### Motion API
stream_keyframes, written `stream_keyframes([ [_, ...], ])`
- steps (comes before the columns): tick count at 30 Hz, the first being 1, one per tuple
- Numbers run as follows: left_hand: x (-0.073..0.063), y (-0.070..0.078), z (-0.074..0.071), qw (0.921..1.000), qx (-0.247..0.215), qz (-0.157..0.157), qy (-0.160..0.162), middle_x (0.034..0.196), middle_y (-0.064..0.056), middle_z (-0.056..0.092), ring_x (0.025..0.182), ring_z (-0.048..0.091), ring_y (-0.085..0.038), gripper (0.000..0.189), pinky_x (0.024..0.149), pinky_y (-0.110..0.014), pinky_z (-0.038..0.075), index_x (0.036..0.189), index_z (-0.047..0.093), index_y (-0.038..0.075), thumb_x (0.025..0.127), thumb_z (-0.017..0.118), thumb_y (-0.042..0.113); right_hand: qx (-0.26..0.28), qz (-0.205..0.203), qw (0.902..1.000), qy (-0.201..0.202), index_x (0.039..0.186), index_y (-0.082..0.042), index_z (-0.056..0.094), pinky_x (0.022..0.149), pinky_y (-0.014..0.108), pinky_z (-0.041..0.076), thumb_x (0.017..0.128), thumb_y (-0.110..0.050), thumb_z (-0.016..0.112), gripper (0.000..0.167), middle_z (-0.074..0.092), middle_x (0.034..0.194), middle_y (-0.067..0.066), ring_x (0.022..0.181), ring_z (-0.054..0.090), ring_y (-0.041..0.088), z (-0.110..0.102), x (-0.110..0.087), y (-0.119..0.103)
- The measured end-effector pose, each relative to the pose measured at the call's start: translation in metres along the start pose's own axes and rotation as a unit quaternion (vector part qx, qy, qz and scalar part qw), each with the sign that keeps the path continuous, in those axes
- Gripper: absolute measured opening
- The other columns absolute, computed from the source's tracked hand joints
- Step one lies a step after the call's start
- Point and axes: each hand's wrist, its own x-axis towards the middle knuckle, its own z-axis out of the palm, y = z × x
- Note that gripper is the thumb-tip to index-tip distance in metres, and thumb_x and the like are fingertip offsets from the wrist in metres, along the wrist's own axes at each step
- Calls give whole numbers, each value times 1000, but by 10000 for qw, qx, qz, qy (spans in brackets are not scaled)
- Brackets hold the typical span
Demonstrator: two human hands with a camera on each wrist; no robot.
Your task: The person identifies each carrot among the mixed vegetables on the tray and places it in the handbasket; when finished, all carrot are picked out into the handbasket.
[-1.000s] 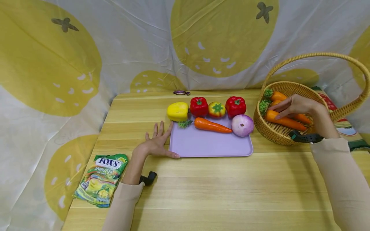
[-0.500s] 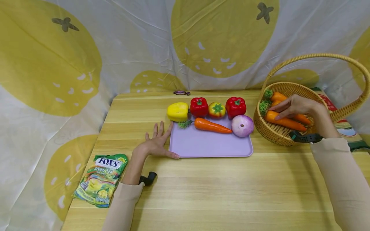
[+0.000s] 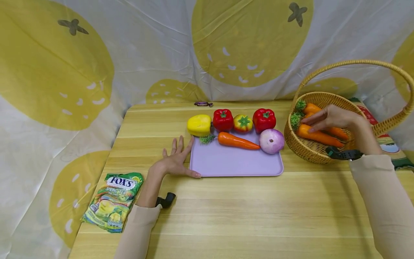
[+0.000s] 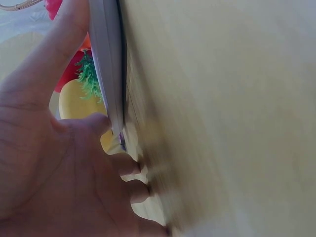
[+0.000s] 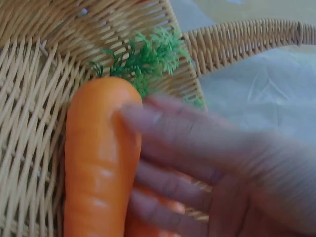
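My right hand [image 3: 334,118] reaches into the wicker basket [image 3: 305,154], loosely extended over the front carrot [image 3: 320,136]. In the right wrist view the thumb overlaps the carrot [image 5: 98,163] near its leafy end, and the other fingers lie along its right side. More carrots lie behind it. My left hand [image 3: 174,162] is spread at the left edge of the lilac tray [image 3: 233,163], thumb at the near corner, fingertips on the table. On the tray, a carrot [image 3: 237,140] lies before a yellow pepper [image 3: 198,125]; a purple onion [image 3: 271,141] sits at the right.
Two red peppers [image 3: 222,120] and a red-yellow tomato-like vegetable [image 3: 243,123] line the tray's back. A wrapped candy [image 3: 203,104] lies behind. A green candy bag [image 3: 114,201] is at the left. The tall basket handle [image 3: 352,63] arches over the right side; a packet [image 3: 389,147] lies behind the basket.
My right hand has risen very slightly over the front carrot, which stays in place in the basket. My left hand and the things on the tray have not moved.
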Motion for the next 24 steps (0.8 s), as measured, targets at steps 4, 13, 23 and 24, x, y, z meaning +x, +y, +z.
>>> stream_keyframes([
  [4, -6, 8, -6, 9999, 38, -34, -95, 167, -19, -34, 155, -32, -41, 143, 114, -82, -14, 164, -18, 32, 69, 80, 78, 259, -106, 9996, -10, 133, -8, 71, 87, 5, 46, 93, -19, 78, 42, 75, 128, 4, 111, 63, -12, -3, -3, -4],
  [13, -9, 11, -7, 9998, 133, -65, -108, 167, -21, -32, 156, -29, -43, 138, 115, -82, -10, 165, -16, 27, 76, 80, 70, 278, -111, 9995, 112, 148, -15, 59, 87, 9, 50, 101, -28, 69, 50, 72, 133, -6, 111, 62, -13, -12, -15, -26],
  [23, -7, 9, -6, 10000, 47, 9, -63, 167, -20, -33, 155, -32, -42, 140, 115, -81, -14, 165, -16, 30, 73, 79, 75, 79, -407, 9985, 352, 149, -20, 57, 88, 4, 45, 103, -30, 65, 48, 62, 147, -11, 119, 56, -15, -9, -35, -66],
  [24, -10, 12, -8, 9999, 73, -31, -101, 167, -20, -32, 155, -31, -42, 139, 115, -81, -13, 165, -15, 28, 75, 80, 71, 102, -456, 9982, 379, 149, -20, 57, 88, 5, 45, 103, -29, 65, 48, 60, 148, -11, 119, 56, -14, -8, -37, -71],
])
